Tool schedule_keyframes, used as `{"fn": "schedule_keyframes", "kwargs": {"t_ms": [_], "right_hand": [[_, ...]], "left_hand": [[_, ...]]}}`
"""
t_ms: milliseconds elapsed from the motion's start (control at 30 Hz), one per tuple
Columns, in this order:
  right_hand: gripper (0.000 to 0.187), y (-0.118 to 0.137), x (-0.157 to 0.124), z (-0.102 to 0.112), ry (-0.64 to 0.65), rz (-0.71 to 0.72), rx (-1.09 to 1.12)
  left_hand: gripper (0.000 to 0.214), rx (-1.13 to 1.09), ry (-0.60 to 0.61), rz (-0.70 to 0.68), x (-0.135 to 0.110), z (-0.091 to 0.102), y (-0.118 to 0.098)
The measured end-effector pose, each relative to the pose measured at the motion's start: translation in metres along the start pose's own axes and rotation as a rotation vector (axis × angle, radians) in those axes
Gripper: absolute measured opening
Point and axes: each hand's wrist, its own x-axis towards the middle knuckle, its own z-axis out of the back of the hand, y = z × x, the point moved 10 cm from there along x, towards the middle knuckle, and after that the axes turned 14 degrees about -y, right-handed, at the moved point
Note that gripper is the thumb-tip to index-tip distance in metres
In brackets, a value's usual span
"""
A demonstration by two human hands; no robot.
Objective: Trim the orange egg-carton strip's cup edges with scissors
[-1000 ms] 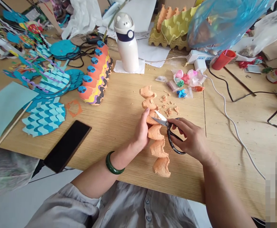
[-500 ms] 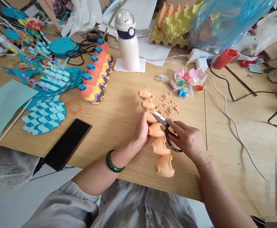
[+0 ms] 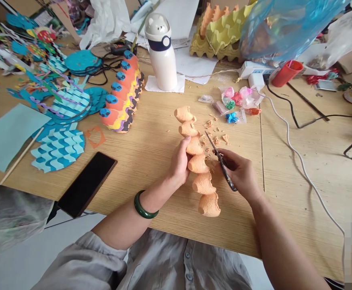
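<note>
An orange strip of egg-carton cups (image 3: 202,184) runs lengthwise in front of me, above the wooden table. My left hand (image 3: 180,161) grips it from the left near its middle, thumb on top and the other fingers hidden beneath. In my right hand (image 3: 243,173) is a pair of scissors (image 3: 221,161) with dark handles, turned edge-on, the tip pointing away to the upper left. The blades are just right of the strip and apart from it. Small orange scraps (image 3: 216,140) lie on the table beyond the scissors.
A black phone (image 3: 87,184) lies at the left front edge. Behind it are blue paper scale pieces (image 3: 59,149) and a painted egg-carton strip (image 3: 123,96). A white bottle (image 3: 163,60) stands at the back. Bagged coloured clay (image 3: 236,100) and a white cable (image 3: 296,157) lie right.
The scissors have come away from the strip to the right and turned edge-on; their blades were on the middle cup before. My left hand keeps its hold, and the strip's near end has shifted slightly.
</note>
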Motion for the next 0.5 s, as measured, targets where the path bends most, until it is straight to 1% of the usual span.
{"fn": "schedule_keyframes", "kwargs": {"t_ms": [67, 100, 133, 233, 300, 367, 433, 500], "right_hand": [[0.052, -0.004, 0.002, 0.002, 0.015, -0.138, 0.136], [0.057, -0.003, 0.002, 0.004, 0.024, -0.178, 0.18], [0.059, 0.001, 0.001, 0.005, 0.042, -0.201, 0.218], [0.055, 0.01, -0.005, 0.004, 0.181, -0.274, 0.279], [0.055, 0.017, -0.008, 0.006, 0.237, -0.284, 0.261], [0.059, 0.019, -0.01, 0.008, 0.267, -0.293, 0.186], [0.066, 0.016, -0.012, 0.009, 0.288, -0.328, 0.118], [0.07, 0.013, -0.014, 0.008, 0.296, -0.38, 0.107]], "left_hand": [[0.032, 0.038, 0.043, -0.028, -0.003, -0.003, -0.003], [0.031, 0.06, 0.068, -0.046, -0.005, -0.005, -0.004], [0.03, 0.079, 0.086, -0.071, -0.007, -0.007, -0.006], [0.025, 0.11, 0.108, -0.147, -0.013, -0.009, -0.013], [0.021, 0.117, 0.12, -0.192, -0.016, -0.01, -0.017], [0.019, 0.139, 0.137, -0.241, -0.018, -0.011, -0.021], [0.019, 0.166, 0.147, -0.278, -0.019, -0.011, -0.023], [0.021, 0.186, 0.147, -0.295, -0.018, -0.01, -0.024]]}}
